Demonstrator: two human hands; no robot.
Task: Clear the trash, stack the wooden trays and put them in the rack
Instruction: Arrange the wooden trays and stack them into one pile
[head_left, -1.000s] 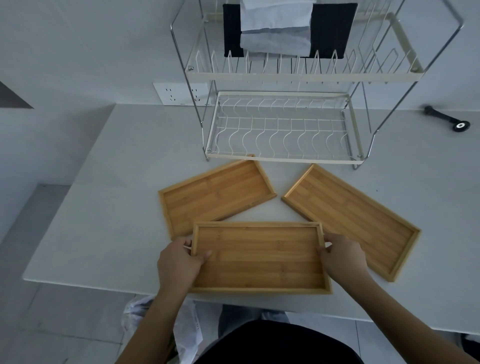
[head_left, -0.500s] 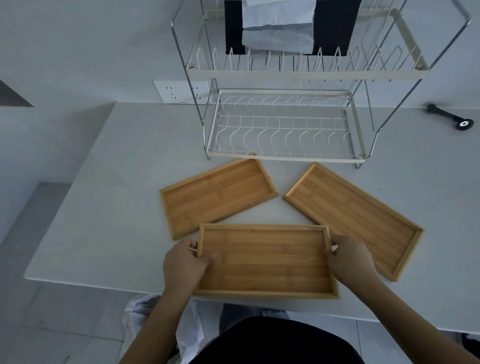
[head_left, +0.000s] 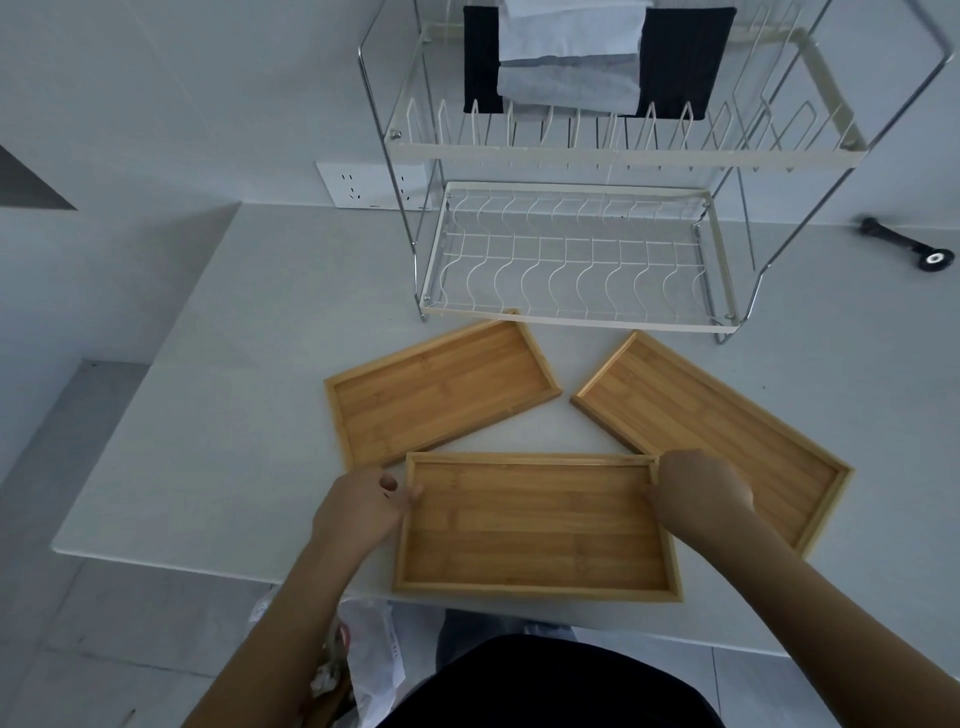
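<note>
Now left hand (head_left: 363, 506) and right hand (head_left: 698, 491) each clasp an end of the near tray (head_left: 535, 530), grip closed.

Matt bamboo-grained wooden trays (head_left: 535, 525), glossy chrome wire rack (head_left: 571, 260), smooth matt countertop (head_left: 234, 389).

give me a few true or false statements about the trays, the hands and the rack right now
1. Both hands grip the near wooden tray, the left hand on its left end and the right hand on its right end. True.
2. The three trays are already stacked. False: the left tray and the right tray lie apart on the white table.
3. The lower shelf of the dish rack holds no tray. True.
4. Each tray holds trash. False: all three are bare inside.
5. The upper shelf is bare. False: dark and white cloths hang there.
</note>
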